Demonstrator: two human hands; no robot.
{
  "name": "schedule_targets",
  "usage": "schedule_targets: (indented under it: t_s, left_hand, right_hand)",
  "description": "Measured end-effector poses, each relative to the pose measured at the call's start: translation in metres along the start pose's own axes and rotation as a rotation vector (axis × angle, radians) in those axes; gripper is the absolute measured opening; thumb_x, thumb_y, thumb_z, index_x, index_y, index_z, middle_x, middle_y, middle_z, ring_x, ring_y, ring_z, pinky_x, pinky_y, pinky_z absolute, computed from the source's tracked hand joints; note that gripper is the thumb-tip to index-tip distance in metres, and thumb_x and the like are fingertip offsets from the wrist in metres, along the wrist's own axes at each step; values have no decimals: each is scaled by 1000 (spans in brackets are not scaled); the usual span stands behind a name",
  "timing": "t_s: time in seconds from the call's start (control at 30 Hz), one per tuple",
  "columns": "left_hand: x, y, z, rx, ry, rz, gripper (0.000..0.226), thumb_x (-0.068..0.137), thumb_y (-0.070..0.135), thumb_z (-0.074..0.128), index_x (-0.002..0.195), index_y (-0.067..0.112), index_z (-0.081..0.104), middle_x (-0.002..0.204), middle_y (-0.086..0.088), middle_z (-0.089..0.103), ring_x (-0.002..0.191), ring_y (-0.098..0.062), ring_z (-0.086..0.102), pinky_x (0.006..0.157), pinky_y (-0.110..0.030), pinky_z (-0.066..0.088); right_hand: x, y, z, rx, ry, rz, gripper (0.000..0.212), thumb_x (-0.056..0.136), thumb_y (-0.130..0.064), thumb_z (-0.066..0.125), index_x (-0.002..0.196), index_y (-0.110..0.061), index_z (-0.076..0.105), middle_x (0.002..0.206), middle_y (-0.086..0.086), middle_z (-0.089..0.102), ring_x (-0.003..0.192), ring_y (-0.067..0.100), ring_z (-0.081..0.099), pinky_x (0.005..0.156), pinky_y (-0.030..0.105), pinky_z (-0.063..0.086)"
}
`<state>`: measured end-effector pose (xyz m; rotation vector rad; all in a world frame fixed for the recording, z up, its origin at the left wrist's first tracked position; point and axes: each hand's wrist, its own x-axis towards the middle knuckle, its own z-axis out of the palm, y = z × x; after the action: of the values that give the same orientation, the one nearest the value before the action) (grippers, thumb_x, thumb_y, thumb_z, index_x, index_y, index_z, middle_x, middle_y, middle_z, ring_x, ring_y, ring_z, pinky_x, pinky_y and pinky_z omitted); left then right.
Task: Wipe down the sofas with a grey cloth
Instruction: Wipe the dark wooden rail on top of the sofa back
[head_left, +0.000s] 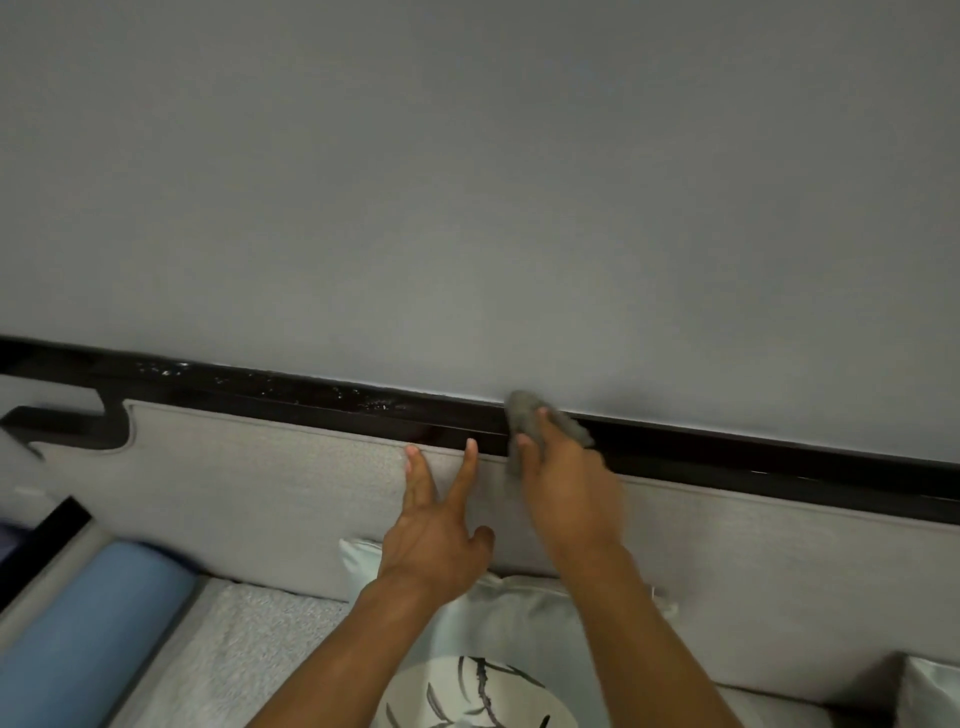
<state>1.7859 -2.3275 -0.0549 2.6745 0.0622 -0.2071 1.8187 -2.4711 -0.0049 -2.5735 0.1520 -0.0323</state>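
Observation:
The sofa has a grey fabric backrest topped by a glossy black wooden rail that runs along the wall. My right hand grips a crumpled grey cloth and holds it on the rail near the middle. White dust specks lie on the rail to the left of the cloth. My left hand rests on the backrest with fingers spread and straight, just left of the right hand.
A grey wall rises right behind the rail. A pale cushion with a black branch print sits below my arms. A blue bolster lies at the lower left beside a textured grey seat. Another pale cushion shows at the lower right.

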Motion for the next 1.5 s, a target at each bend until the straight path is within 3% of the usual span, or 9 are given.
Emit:
schedule_targets:
  t_s: [0.23, 0.4, 0.47, 0.57, 0.77, 1.0, 1.17, 1.33, 1.5]
  left_hand:
    - [-3, -16, -10, -38, -8, 61, 101, 97, 40, 55, 139, 62, -35, 162, -8, -39, 159, -28, 1, 108, -39, 47]
    - [-14, -50, -12, -333, 163, 208, 96, 99, 32, 58, 150, 63, -18, 171, 14, -9, 153, -12, 26, 96, -22, 50]
    - [-19, -77, -17, -462, 229, 211, 94, 98, 26, 61, 149, 68, -7, 167, 25, 12, 147, -9, 38, 107, -29, 48]
    - [-16, -122, -34, -471, 307, 169, 98, 96, 23, 63, 143, 76, -5, 162, 20, 22, 135, -17, 50, 100, -41, 55]
    - [15, -185, -83, -402, 428, 118, 95, 94, 22, 66, 151, 63, 2, 170, 2, -4, 154, -22, 14, 91, -28, 40]
    - [26, -202, -91, -234, 309, 60, 102, 97, 33, 61, 151, 59, -21, 157, -1, -48, 157, -32, -13, 69, -20, 48]
    - [24, -210, -88, -172, 301, 80, 102, 99, 37, 58, 148, 58, -28, 155, -2, -50, 157, -32, -11, 60, -12, 41]
    - [21, -221, -88, -60, 267, 114, 101, 100, 43, 55, 147, 54, -34, 155, -6, -50, 157, -29, -16, 72, -18, 55]
    - [20, -220, -94, -1, 227, 115, 103, 99, 48, 55, 143, 56, -37, 152, -5, -54, 154, -27, -24, 79, -20, 51]
  right_hand:
    - [6, -3, 6, -12, 1, 28, 46, 98, -62, 40, 143, -55, 41, 129, 10, 63, 112, 34, 63, 84, 39, 50]
    - [-1, -25, 23, 112, 124, 152, 46, 99, -59, 39, 142, -45, 48, 129, 9, 63, 112, 33, 61, 86, 39, 50]
    - [-2, -65, 49, 116, 97, 114, 46, 100, -58, 39, 144, -46, 45, 130, 9, 62, 115, 33, 60, 89, 39, 49]
    - [0, -125, 86, 65, 2, -11, 48, 102, -56, 37, 148, -46, 38, 131, 10, 61, 115, 32, 60, 88, 40, 49]
    - [1, -115, 84, 7, 97, 134, 48, 92, -73, 40, 138, -60, 41, 123, 6, 65, 109, 34, 62, 83, 41, 49]
    - [-5, -163, 117, 115, 176, 109, 48, 96, -63, 42, 142, -48, 47, 127, 4, 66, 109, 32, 63, 83, 40, 50]
    - [-1, -144, 104, 30, 173, 122, 47, 91, -71, 44, 134, -53, 52, 115, 6, 70, 103, 33, 65, 76, 37, 48]
    - [0, -142, 105, 169, 287, 239, 49, 96, -61, 46, 134, -33, 60, 115, 15, 69, 104, 39, 64, 82, 42, 50]
    - [-5, -209, 148, 74, 56, 37, 49, 98, -63, 36, 145, -51, 37, 117, 9, 67, 103, 31, 65, 81, 38, 52]
